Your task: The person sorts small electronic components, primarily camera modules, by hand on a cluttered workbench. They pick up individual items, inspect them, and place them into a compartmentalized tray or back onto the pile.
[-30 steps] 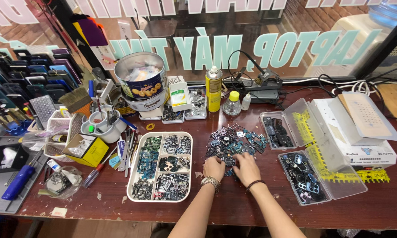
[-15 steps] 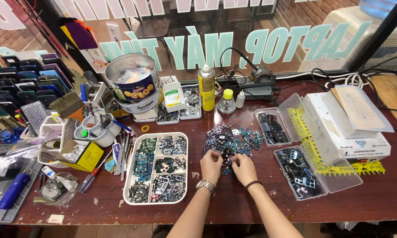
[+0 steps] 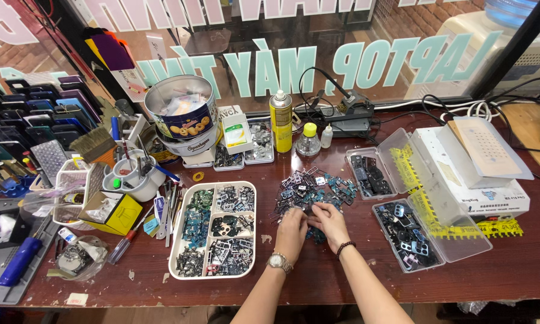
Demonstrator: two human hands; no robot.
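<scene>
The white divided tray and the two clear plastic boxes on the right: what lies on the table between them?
In the head view, a loose pile of small electronic parts, with the left hand and right hand at its near edge, lies between the white divided tray and the clear plastic boxes.

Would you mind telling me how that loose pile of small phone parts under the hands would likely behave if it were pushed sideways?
The pile of small parts would probably scatter rather than slide as one, since the pieces lie loose and tangled on the bare table. Each looks thin and light, so a nudge from the left hand or right hand should shift several. Some look like fine frames and may bend.
</scene>
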